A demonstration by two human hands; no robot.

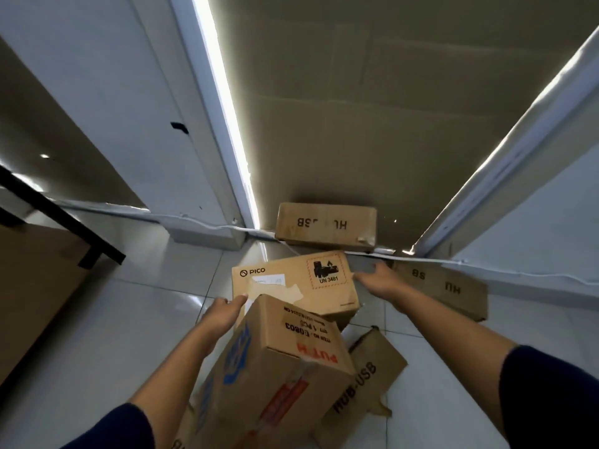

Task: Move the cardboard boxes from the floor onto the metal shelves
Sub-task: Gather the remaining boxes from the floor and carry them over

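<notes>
White floor tiles (pixel 136 306) filled the lower frame. A printed box (pixel 275 367) stood before the PICO box (pixel 291 286) at centre. Both hands flanked it, left hand (pixel 223 314) and right hand (pixel 377 281) open, fingertips touching its sides.

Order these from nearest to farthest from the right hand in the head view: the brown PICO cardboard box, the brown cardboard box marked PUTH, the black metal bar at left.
1. Brown PICO cardboard box, at the right hand's fingertips.
2. Brown cardboard box marked PUTH, lower, nearer the camera.
3. Black metal bar, far left.
</notes>
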